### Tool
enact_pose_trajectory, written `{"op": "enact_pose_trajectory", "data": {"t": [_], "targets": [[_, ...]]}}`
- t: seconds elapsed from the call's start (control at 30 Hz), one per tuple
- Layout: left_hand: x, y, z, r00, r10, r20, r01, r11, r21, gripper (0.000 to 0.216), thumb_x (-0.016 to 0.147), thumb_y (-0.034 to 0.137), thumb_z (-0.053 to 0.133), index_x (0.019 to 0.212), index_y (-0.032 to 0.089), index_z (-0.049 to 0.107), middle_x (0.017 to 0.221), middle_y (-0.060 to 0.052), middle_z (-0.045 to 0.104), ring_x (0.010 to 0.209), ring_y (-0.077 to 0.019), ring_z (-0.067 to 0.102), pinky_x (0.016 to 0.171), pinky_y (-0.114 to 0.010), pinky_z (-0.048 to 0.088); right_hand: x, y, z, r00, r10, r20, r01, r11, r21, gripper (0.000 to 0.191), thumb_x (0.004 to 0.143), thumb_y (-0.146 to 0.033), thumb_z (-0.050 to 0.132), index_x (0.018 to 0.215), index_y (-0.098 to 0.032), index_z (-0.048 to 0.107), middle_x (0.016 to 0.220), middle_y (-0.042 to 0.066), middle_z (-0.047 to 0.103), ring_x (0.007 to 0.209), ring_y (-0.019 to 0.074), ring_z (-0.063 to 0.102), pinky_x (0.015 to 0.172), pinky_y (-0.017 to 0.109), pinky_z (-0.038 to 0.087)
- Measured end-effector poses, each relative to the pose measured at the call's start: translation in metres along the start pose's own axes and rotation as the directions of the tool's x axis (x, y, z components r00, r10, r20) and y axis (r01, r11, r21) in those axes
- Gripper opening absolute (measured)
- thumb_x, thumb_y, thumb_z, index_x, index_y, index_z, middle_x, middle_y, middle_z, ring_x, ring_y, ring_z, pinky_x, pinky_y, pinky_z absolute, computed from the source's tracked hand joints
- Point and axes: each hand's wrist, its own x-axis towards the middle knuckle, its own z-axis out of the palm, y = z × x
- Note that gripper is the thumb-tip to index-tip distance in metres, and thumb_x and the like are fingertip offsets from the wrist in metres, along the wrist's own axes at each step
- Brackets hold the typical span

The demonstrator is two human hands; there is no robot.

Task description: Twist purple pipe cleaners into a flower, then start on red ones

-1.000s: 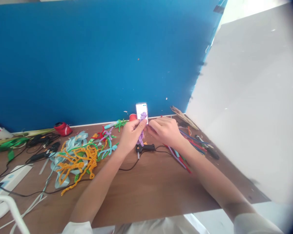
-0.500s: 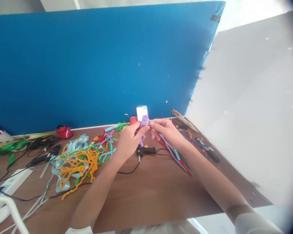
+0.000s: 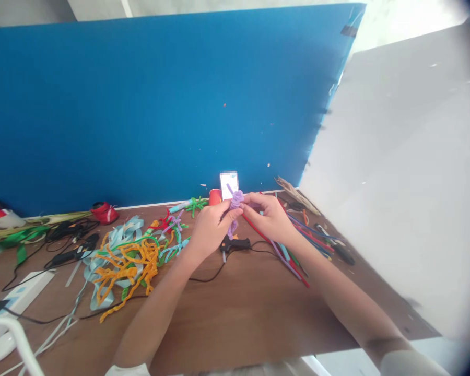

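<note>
A fuzzy purple pipe cleaner (image 3: 237,198), wound into a bunched coil, is held up between my two hands above the table. One straight end sticks up from the coil, and another part hangs below it. My left hand (image 3: 211,224) is closed, with thumb and fingers pinching the coil from the left. On the other side, my right hand (image 3: 268,211) pinches the coil's right edge between thumb and fingertips. Just below the hands lies a black glue gun (image 3: 235,244) with its cord. Behind the coil a lit phone (image 3: 227,183) leans against the blue panel.
Orange twisted pipe cleaners (image 3: 129,266) and pale blue ribbon (image 3: 129,230) lie tangled at left, near a white power strip (image 3: 23,292). Loose coloured pipe cleaners (image 3: 288,258) lie under my right forearm. A red spool (image 3: 215,196) stands by the phone; pliers (image 3: 342,253) rest at right.
The purple coil has turned between my fingers, and a straight end now points up at its left. My right hand has shifted slightly; both hands keep their pinch.
</note>
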Motion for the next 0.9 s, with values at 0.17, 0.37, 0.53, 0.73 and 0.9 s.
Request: {"op": "enact_pose_trajectory", "data": {"t": [0.17, 0.37, 0.53, 0.73, 0.9], "targets": [[0.000, 0.001, 0.002, 0.987, -0.138, 0.081, 0.158, 0.921, -0.356, 0.041, 0.096, 0.054, 0.054, 0.091, 0.015, 0.063, 0.065, -0.001, 0.066, 0.054, -0.0125, 0.063, 0.051, -0.021, 0.048, -0.002, -0.001, -0.005, 0.988, -0.145, 0.052, 0.153, 0.954, -0.256, 0.021, 0.098, -0.028, 0.056, 0.093, -0.016, 0.073, 0.076, 0.002, 0.071, 0.062, 0.0111, 0.053, 0.060, 0.026, 0.037], [-0.007, 0.009, -0.003, 0.992, -0.113, 0.054, 0.125, 0.908, -0.400, 0.040, 0.094, 0.054, 0.057, 0.095, 0.015, 0.065, 0.068, -0.001, 0.066, 0.056, -0.0117, 0.062, 0.053, -0.021, 0.050, -0.006, -0.010, -0.004, 0.975, -0.220, 0.026, 0.220, 0.948, -0.228, 0.021, 0.098, -0.031, 0.056, 0.091, -0.016, 0.069, 0.072, 0.001, 0.068, 0.060, 0.0105, 0.052, 0.057, 0.024, 0.036], [-0.012, 0.013, -0.013, 0.994, -0.102, 0.028, 0.106, 0.940, -0.325, 0.037, 0.094, 0.052, 0.058, 0.092, 0.016, 0.065, 0.069, -0.001, 0.066, 0.061, -0.0122, 0.062, 0.056, -0.020, 0.049, -0.012, -0.017, 0.001, 0.954, -0.298, 0.031, 0.299, 0.936, -0.185, 0.019, 0.099, -0.029, 0.055, 0.092, -0.017, 0.067, 0.075, 0.002, 0.069, 0.059, 0.0101, 0.053, 0.055, 0.024, 0.037], [-0.018, 0.021, -0.019, 0.993, -0.072, 0.091, 0.099, 0.932, -0.349, 0.039, 0.096, 0.054, 0.054, 0.097, 0.017, 0.065, 0.069, -0.001, 0.064, 0.059, -0.0123, 0.062, 0.048, -0.019, 0.047, -0.019, -0.021, 0.002, 0.899, -0.437, 0.015, 0.423, 0.860, -0.285, 0.012, 0.098, -0.025, 0.058, 0.092, -0.019, 0.066, 0.072, 0.000, 0.068, 0.054, 0.0088, 0.051, 0.055, 0.024, 0.038], [-0.026, 0.034, -0.028, 0.982, -0.099, 0.164, 0.156, 0.911, -0.381, 0.041, 0.095, 0.056, 0.055, 0.098, 0.016, 0.063, 0.065, 0.000, 0.063, 0.053, -0.0126, 0.064, 0.040, -0.017, 0.044, -0.021, -0.023, 0.000, 0.812, -0.581, 0.058, 0.553, 0.734, -0.394, 0.009, 0.097, -0.021, 0.058, 0.101, -0.020, 0.066, 0.074, 0.001, 0.068, 0.062, 0.0126, 0.057, 0.061, 0.027, 0.042]]}}
